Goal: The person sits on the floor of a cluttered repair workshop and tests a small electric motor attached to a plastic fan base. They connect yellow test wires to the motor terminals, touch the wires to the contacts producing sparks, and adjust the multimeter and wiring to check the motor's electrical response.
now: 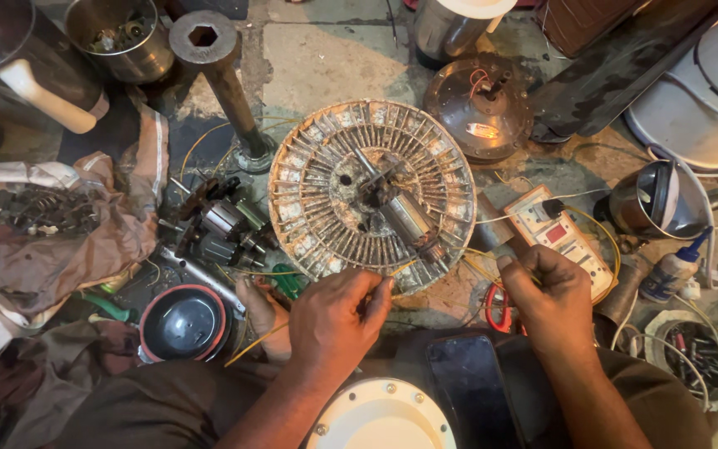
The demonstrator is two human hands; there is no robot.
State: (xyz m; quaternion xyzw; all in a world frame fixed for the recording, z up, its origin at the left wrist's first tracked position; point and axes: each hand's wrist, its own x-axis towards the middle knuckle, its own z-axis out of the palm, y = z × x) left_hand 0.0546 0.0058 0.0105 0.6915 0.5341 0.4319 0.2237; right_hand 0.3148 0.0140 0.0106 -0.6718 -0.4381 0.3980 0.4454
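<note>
A round fan motor core (373, 198) lies on the floor just ahead of both hands. The left hand (338, 320) pinches a yellow wire (400, 268) running rightward to the right hand (548, 295), also closed on it.

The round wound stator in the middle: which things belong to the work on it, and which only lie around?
In the work:
round stator
yellow wire
left hand
right hand

Lying around:
white tester box
copper-coloured motor cover
sockets
red-handled pliers
glue bottle
dark phone
</note>
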